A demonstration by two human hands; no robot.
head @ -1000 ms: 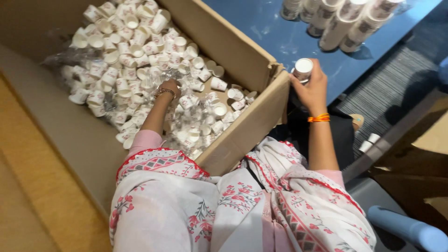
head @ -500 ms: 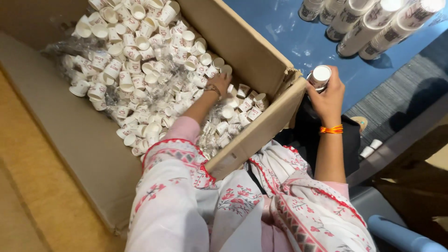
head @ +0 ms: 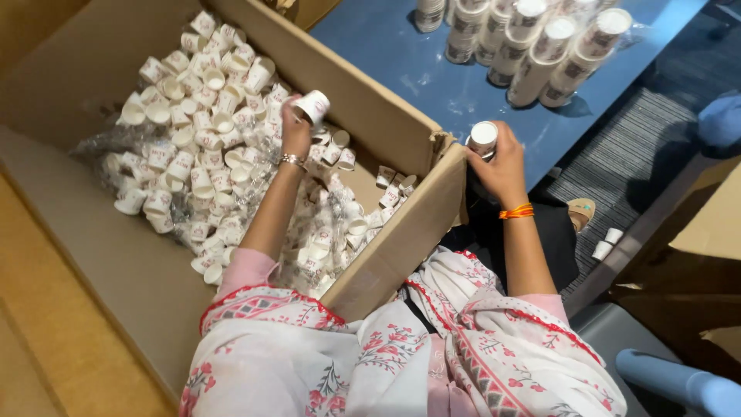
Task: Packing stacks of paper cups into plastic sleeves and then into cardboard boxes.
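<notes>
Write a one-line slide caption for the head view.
Left hand lifts a small white paper cup from a large cardboard box of loose cups; right hand holds a short cup stack.

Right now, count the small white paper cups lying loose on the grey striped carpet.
2. One small white paper cup lies right of the tan sandal; the second cup lies just beside it, nearer the wearer. Others may be hidden under the brown cardboard.
</notes>
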